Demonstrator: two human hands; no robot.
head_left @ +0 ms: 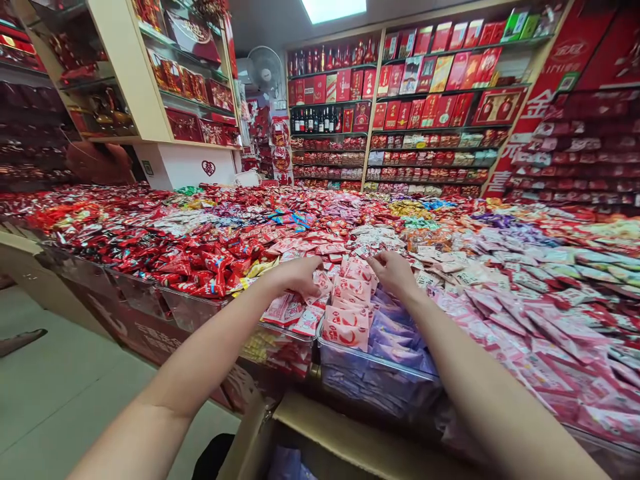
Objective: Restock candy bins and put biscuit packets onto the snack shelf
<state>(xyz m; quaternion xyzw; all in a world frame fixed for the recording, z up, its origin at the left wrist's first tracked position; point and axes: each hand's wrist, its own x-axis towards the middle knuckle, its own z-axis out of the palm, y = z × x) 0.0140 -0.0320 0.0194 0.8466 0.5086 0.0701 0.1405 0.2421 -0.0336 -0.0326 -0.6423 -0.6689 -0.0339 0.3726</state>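
Observation:
My left hand reaches over a clear bin, fingers curled at a small pink candy packet beside the divider. My right hand is bent over the far end of the neighbouring bin, its thumb and fingertips close together against the packets; what they hold, if anything, is hidden. Between my hands runs a row of pink packets with red print, standing on edge. Purple packets lie along its right side in the same clear bin. Pink-and-white cartoon packets lie below my left hand.
An open cardboard box with purple packets inside stands below the bins. Red-wrapped sweets are heaped left, pale pink packets right. Shelves with bottles and red boxes line the back wall. A fan stands behind.

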